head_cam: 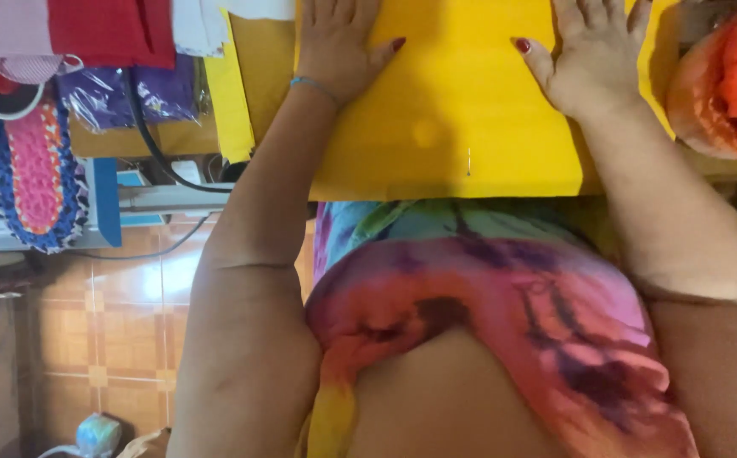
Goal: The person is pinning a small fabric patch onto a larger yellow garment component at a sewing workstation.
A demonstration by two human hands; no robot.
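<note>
Her left hand [334, 47] lies flat, fingers spread, on the yellow fabric sheet [453, 110]; the right hand [589, 55] presses it likewise, palm down, gripping nothing. The sheet covers the table before her. A pin [468, 161] stands near its front edge. A crocheted slipper sole [36, 174] lies well left.

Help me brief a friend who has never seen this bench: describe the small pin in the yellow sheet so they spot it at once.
Start at the big yellow sheet that both flat hands press down, the left hand and the right hand. Look along its near edge, between the forearms. There the pin stands as a thin pale upright sliver, the only mark besides a faint round spot to its left.
</note>
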